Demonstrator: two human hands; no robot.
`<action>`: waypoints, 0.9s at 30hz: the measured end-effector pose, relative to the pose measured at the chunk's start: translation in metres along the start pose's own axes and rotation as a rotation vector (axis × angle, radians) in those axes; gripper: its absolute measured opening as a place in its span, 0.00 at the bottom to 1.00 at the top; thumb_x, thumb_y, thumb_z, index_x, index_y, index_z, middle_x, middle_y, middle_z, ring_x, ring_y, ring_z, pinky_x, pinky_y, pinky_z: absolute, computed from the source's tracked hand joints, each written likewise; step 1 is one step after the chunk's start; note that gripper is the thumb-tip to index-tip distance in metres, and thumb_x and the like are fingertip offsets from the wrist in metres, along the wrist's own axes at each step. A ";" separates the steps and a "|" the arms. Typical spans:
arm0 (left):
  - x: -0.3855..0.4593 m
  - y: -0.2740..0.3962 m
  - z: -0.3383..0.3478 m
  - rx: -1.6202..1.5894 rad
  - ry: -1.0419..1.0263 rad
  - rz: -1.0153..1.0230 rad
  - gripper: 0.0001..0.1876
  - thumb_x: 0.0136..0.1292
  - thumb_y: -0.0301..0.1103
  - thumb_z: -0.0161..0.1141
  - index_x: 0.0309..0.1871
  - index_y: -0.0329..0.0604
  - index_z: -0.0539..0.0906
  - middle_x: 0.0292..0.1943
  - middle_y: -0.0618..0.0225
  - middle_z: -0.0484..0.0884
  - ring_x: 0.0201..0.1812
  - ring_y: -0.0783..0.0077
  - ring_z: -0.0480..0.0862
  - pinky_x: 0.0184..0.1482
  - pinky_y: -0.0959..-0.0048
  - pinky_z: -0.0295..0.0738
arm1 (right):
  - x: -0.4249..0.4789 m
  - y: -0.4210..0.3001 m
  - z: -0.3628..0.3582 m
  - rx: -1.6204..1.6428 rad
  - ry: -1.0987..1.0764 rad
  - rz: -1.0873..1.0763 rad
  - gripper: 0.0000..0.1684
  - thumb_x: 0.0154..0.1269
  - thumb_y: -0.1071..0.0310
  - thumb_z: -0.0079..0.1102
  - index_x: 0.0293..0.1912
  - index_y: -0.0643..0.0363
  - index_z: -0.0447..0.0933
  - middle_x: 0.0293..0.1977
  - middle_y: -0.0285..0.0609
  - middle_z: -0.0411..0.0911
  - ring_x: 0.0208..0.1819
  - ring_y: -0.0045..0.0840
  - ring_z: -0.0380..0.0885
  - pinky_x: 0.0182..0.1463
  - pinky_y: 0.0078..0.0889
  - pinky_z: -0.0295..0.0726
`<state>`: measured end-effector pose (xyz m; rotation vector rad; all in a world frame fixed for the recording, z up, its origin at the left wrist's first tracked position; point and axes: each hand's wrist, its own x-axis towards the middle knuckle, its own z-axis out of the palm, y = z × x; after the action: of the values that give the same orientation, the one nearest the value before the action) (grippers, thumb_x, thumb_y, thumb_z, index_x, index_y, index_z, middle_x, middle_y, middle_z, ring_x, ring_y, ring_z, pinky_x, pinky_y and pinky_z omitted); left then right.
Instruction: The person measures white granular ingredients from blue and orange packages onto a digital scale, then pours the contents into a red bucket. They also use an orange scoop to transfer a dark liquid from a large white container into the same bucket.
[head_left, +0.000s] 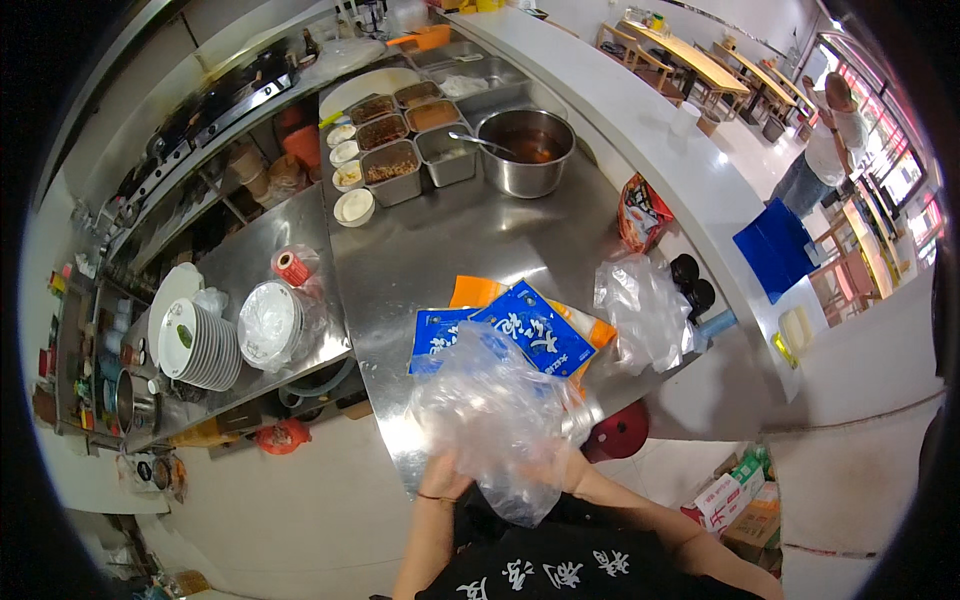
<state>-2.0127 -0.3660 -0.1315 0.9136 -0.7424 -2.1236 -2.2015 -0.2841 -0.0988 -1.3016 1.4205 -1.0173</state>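
Note:
A crumpled clear plastic bag (491, 397) is held low in front of my body, over the near edge of the steel counter (442, 240). My left hand (448, 471) grips its left side. On the right, my right hand (559, 466) grips it too, with the fingers blurred and mostly covered by the film. Just beyond the bag lie a blue printed packet (544, 327) and a second blue packet (435, 334), partly hidden by the bag. Orange packets (474, 291) show from beneath them.
Metal food pans (391, 166), white bowls (354, 208) and a steel pot (529, 154) with a spoon stand farther back. To the right lie more clear bags (643, 311). Stacked plates (196, 345) are on the left counter. A person (829, 139) stands beyond the white ledge (600, 82).

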 end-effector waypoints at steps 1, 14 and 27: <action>0.000 0.016 0.005 0.136 0.075 0.107 0.22 0.67 0.45 0.48 0.57 0.39 0.68 0.54 0.52 0.72 0.56 0.54 0.73 0.50 0.50 0.75 | -0.002 0.009 -0.002 0.292 0.041 0.119 0.16 0.55 0.77 0.61 0.45 0.69 0.73 0.40 0.46 0.78 0.41 0.24 0.78 0.44 0.27 0.78; -0.207 0.133 -0.094 0.460 1.792 0.853 0.13 0.66 0.36 0.51 0.46 0.35 0.70 0.34 0.66 0.71 0.33 0.70 0.71 0.39 0.74 0.71 | 0.097 0.057 -0.110 -0.367 0.462 -0.038 0.18 0.50 0.69 0.67 0.40 0.64 0.71 0.34 0.46 0.75 0.37 0.30 0.76 0.42 0.30 0.74; -0.242 0.087 -0.044 1.170 1.822 0.560 0.15 0.65 0.33 0.56 0.45 0.32 0.66 0.36 0.62 0.71 0.36 0.73 0.72 0.39 0.77 0.70 | 0.211 0.035 -0.136 -0.069 -0.052 0.169 0.16 0.45 0.75 0.68 0.37 0.70 0.78 0.30 0.45 0.81 0.29 0.23 0.80 0.36 0.26 0.78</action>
<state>-1.8232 -0.2399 -0.0037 2.1805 -0.8533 0.2888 -2.3446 -0.4920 -0.1221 -1.2256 1.5092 -0.8234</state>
